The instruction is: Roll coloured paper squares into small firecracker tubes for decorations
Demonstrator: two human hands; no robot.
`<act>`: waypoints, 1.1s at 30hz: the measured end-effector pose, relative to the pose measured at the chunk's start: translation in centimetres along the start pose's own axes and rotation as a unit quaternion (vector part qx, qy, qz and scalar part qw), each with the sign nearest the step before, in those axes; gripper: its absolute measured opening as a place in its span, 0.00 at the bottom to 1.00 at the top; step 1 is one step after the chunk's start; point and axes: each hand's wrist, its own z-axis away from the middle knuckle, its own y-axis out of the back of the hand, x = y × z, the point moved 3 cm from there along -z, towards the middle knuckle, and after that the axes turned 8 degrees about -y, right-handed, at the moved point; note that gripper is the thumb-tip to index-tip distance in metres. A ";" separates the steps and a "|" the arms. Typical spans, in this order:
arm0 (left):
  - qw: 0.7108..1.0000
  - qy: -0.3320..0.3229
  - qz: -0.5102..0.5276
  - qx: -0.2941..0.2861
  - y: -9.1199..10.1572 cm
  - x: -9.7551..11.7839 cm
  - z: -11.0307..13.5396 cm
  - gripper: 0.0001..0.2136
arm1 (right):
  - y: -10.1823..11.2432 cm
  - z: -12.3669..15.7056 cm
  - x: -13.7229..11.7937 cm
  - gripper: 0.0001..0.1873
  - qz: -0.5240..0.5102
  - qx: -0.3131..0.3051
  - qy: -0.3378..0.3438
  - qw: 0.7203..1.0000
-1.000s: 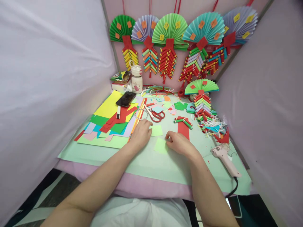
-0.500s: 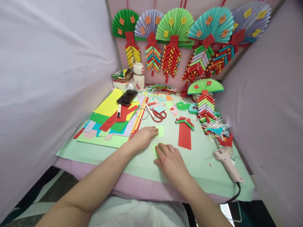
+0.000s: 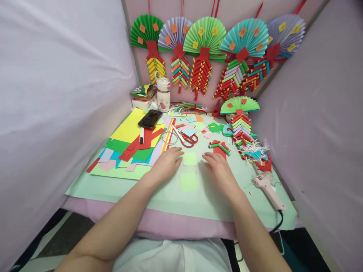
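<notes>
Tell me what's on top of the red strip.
Red and green rolls lie across the far end of the red strip. The right hand covers the nearer part, so anything lying there cannot be seen.

Left fingers (image 3: 177, 150) and right fingers (image 3: 209, 155) flank a green square (image 3: 190, 159).

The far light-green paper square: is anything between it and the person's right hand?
Nothing visible: only the pale-green table covering shows between the right hand and the far light-green paper square. The scissors lie beyond the square, outside that gap.
</notes>
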 end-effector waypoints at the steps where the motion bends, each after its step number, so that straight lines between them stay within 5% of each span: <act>1: 1.000 -0.016 -0.005 -0.017 0.0 0.0 0.0 0.17 | -0.3 -0.5 -0.2 0.20 0.000 -0.007 0.006 1.000; 4: 0.998 -0.041 -0.019 -0.045 0.0 0.6 0.3 0.16 | -1.9 -1.3 -1.4 0.20 -0.011 -0.028 0.036 0.999; 8: 0.998 0.014 -0.052 -0.043 -0.1 3.0 1.9 0.11 | -3.7 -1.2 -2.0 0.20 -0.034 -0.038 0.053 0.997; 12: 0.990 -0.068 -0.041 -0.120 -2.4 6.8 4.4 0.13 | -4.4 -1.3 -1.4 0.21 -0.024 -0.041 0.047 0.998; 15: 0.982 -0.127 -0.034 -0.137 -3.5 7.6 5.1 0.21 | -4.5 -1.8 -1.4 0.23 -0.006 -0.048 0.044 0.998; 24: 0.985 -0.126 -0.002 -0.116 -2.6 6.8 4.2 0.18 | -5.1 -2.0 -1.7 0.19 -0.002 -0.011 0.025 1.000; 28: 0.988 -0.127 0.006 -0.087 -0.6 6.4 3.5 0.19 | -4.7 -2.0 -1.4 0.19 -0.038 0.046 0.013 0.998; 33: 0.994 -0.063 -0.052 -0.073 3.9 1.4 0.1 0.12 | -3.1 -3.2 -2.3 0.16 -0.096 0.067 0.009 0.993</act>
